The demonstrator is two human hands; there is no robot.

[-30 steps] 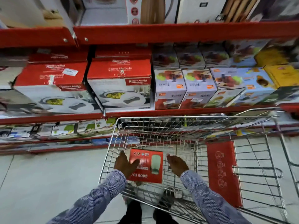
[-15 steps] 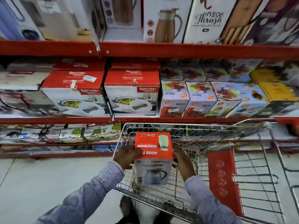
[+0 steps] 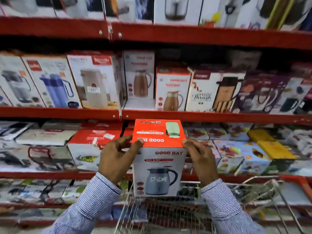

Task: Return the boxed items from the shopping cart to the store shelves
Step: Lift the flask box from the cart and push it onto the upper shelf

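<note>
I hold a GOOD DAY jug box (image 3: 158, 159), red on top and white in front with a grey jug pictured, upright above the wire shopping cart (image 3: 168, 215). My left hand (image 3: 116, 159) grips its left side and my right hand (image 3: 200, 159) grips its right side, thumbs on the top edge. The box's top reaches the red edge of the shelf (image 3: 211, 116) that carries jug boxes. On that shelf stand two similar GOOD DAY boxes (image 3: 172, 90) with brown jugs, the left one set further back.
Red shelves fill the view, packed with boxed flasks and kettles (image 3: 94, 81) above and flat cookware and juicer boxes (image 3: 236, 152) at hand level. The cart's rim (image 3: 263, 181) extends to the right. Lower shelves (image 3: 33, 191) hold more boxes.
Both hands have lifted the box from inside the cart up to shelf level. My view has tilted upward, bringing the jug shelf into sight.
</note>
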